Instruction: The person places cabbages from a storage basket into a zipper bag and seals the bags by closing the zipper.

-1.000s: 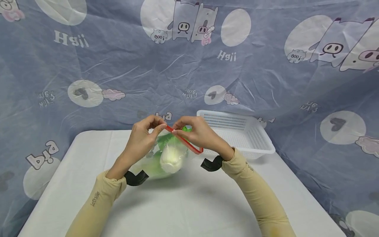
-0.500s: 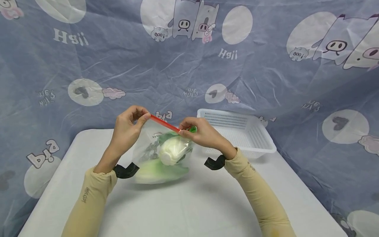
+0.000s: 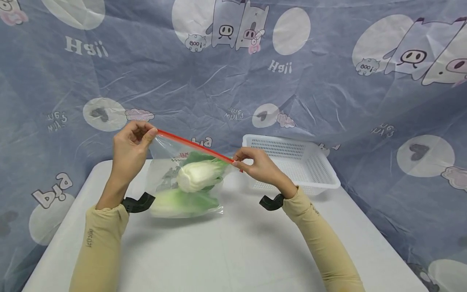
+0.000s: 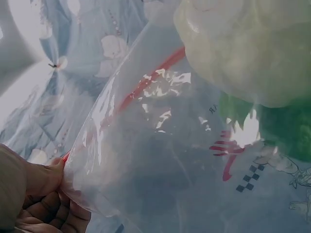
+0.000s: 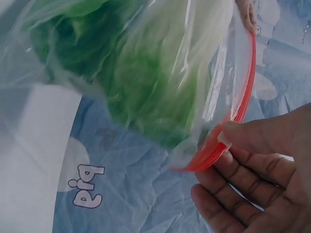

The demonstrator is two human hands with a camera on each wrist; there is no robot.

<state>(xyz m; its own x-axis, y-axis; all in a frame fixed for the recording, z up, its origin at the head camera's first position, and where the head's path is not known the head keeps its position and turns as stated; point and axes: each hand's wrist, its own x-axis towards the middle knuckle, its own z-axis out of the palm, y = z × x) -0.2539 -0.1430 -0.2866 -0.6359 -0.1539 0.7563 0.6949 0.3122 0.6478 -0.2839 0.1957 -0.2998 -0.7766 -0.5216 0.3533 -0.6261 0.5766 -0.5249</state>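
A clear zip bag (image 3: 164, 174) with a red zip strip (image 3: 193, 144) along its top hangs stretched between my two hands. Inside it lie two pale green leafy vegetables that look like Chinese cabbages: an upper cabbage (image 3: 198, 175) and a lower cabbage (image 3: 182, 204). My left hand (image 3: 131, 148) pinches the strip's upper left end between thumb and fingers. Near the other end, my right hand (image 3: 257, 164) pinches the strip; in the right wrist view a small white slider (image 5: 224, 140) shows at the thumb tip. The strip slopes down from left to right.
A white perforated plastic basket (image 3: 295, 162) stands on the white-covered table (image 3: 255, 251) at the back right. Behind the table hangs a blue-grey cartoon-printed cloth (image 3: 175, 97). Dark wrist mounts (image 3: 138, 202) sit below each hand.
My left hand has moved left and up along the strip, away from the right hand, which has shifted slightly right. The red strip is now pulled straight and the bag spread out.
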